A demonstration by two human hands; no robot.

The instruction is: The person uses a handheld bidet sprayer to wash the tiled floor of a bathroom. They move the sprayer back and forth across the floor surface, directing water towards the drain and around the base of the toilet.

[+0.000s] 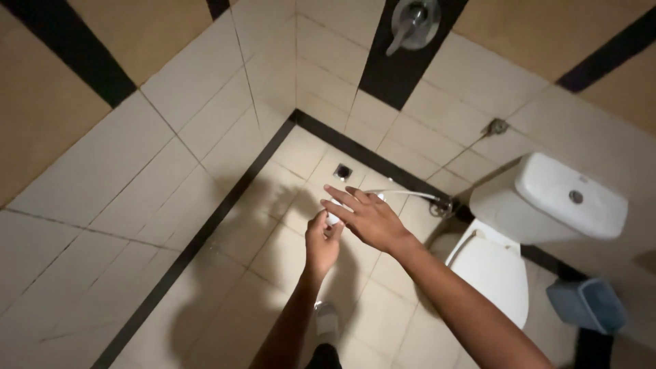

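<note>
My left hand [320, 240] is raised over the tiled floor, its fingers closed on a small white sprayer head [333, 219]. A thin white hose [410, 194] runs from that sprayer to a metal fitting [445, 207] low on the wall. My right hand [365, 216] lies just above and to the right of the left one. Its fingers are stretched out and apart, pointing left over the sprayer head; it looks to touch the head without gripping it. Most of the sprayer is hidden between the two hands.
A white toilet with its lid down [493, 273] and its cistern [571, 198] stand at the right, a blue bin [588, 305] beside them. A floor drain [343, 171] sits near the corner. A chrome mixer handle [413, 24] is on the wall above. My foot [326, 320] shows below.
</note>
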